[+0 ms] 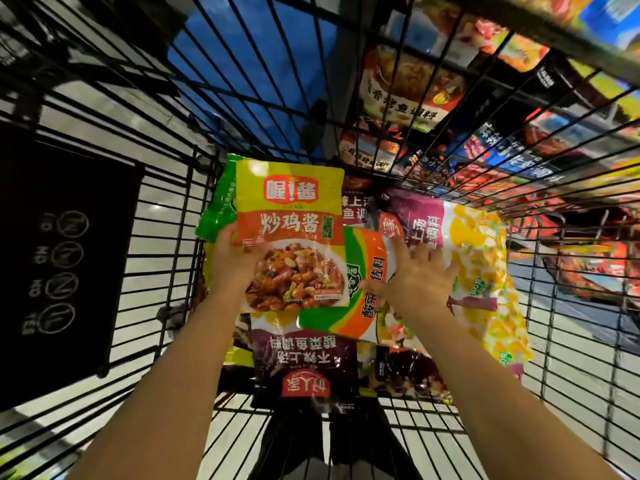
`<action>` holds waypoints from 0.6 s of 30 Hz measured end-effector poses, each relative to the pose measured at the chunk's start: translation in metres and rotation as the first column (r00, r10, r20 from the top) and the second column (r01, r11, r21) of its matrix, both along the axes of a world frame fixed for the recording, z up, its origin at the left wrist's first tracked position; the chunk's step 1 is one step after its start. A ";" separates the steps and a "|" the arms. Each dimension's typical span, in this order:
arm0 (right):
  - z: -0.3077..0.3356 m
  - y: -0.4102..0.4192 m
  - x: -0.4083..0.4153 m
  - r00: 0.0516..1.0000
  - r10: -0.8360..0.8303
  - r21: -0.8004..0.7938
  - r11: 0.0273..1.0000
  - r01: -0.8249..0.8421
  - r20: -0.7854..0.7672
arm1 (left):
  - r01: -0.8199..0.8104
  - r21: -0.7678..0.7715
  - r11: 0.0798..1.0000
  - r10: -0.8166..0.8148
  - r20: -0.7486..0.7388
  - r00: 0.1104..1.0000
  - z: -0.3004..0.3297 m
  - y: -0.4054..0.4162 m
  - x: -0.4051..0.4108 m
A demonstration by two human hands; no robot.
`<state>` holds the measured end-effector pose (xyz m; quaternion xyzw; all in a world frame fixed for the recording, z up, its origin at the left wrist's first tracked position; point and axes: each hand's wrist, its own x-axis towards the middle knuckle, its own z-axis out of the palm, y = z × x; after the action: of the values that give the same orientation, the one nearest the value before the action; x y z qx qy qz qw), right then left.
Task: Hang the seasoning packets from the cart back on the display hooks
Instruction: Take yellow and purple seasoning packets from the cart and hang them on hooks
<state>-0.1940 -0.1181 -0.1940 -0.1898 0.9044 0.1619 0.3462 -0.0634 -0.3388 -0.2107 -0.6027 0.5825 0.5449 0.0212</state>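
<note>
Over the black wire cart [166, 237], the left hand [235, 261] grips a yellow-and-orange stir-fry chicken sauce packet [294, 237] by its left edge, its photo showing a glazed brown dish. The right hand [419, 271], fingers spread, seems to rest on the heaped seasoning packets [478, 251] below.

Yellow/orange packet [292, 233] w/ red logo; purple packet [304, 355]; green/orange packet [360, 289]; black wire cart [166, 237].

left grip [239, 259] clasping, right grip [420, 271] spread
</note>
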 end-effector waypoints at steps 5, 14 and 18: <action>0.002 0.020 0.004 0.988 -0.116 -0.050 0.991 0.122 0.101 | 0.057 -0.011 0.998 -0.058 -0.067 0.996 0.019 -0.005 0.041; 0.004 0.061 0.004 0.823 -0.517 -0.456 0.689 0.564 0.237 | 0.029 0.128 0.991 -0.014 -0.121 0.993 0.027 0.000 0.072; 0.013 0.078 0.004 0.666 -0.681 -0.509 0.474 0.718 0.305 | -0.009 0.266 0.964 0.053 -0.158 0.986 0.032 0.020 0.061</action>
<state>-0.1901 -0.0398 -0.1808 0.0932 0.8934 -0.2891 0.3311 -0.0026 -0.3191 -0.1792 -0.5566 0.4950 0.6657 0.0447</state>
